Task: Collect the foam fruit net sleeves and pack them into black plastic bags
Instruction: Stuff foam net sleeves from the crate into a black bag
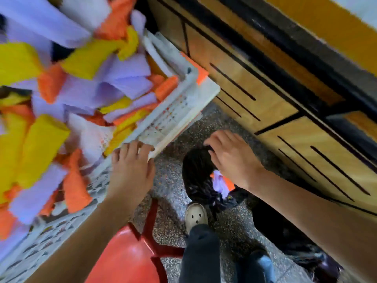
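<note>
The left hand (pixel 132 166) seemingly lies flat on the crate (pixel 179 111); the right hand (pixel 230 158) pinches the black bag (pixel 195 166).

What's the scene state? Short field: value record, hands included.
left hand: fingers laid on the rim of the white perforated plastic crate
right hand: pinches the top edge of the black plastic bag
crate contents: heaped yellow, orange and lilac foam net sleeves
bag contents: lilac and orange sleeves showing at the opening
nearby: red plastic stool next to the crate; wooden cabinet behind the bag; speckled floor
</note>
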Motion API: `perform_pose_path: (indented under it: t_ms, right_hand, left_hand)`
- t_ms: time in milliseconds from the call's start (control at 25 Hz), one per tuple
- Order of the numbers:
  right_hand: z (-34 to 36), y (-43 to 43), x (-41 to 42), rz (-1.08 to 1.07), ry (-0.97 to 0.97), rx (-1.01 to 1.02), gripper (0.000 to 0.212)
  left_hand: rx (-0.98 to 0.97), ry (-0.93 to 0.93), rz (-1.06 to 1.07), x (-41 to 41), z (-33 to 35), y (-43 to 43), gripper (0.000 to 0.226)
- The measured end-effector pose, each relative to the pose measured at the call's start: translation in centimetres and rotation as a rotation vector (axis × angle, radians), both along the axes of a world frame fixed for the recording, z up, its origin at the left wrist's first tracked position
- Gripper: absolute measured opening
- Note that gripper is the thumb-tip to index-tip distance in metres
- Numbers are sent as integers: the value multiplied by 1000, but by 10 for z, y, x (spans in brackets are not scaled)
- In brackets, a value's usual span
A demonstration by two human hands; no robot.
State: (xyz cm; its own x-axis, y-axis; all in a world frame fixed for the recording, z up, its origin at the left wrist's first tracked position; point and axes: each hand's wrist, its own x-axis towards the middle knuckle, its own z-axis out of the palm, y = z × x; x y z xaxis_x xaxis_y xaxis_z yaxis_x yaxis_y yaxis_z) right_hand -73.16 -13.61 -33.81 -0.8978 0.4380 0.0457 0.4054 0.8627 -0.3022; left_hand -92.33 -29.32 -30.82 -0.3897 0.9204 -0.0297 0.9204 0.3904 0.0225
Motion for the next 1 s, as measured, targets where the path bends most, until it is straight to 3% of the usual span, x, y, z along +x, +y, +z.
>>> perform_pose_path:
  t_ms: [80, 280, 400, 560, 640, 800, 1000]
  right_hand:
    - [23, -5, -46, 26, 86, 14, 33]
    - [67, -16, -151, 55, 197, -17, 54]
    - [75, -19, -207, 85, 69, -62, 76]
    - [67, -20, -255, 95, -151, -42, 100]
    - [68, -17, -268, 58, -171, -5, 95]
    - [82, -7, -277, 44, -142, 141, 48]
    - [108, 11, -264, 40, 76, -21, 35]
  left_hand:
    - [61, -7, 82, -30, 23, -15, 34]
    - [230, 13, 293, -103, 67, -49, 34]
    - [232, -107, 370, -142, 66, -69, 42]
    - [32, -262, 379, -151, 37, -85, 63]
    - [12, -222, 388, -149, 29, -86, 70]
    - [104, -134, 525, -156, 28, -84, 64]
    - [284, -231, 690, -174, 50, -84, 49]
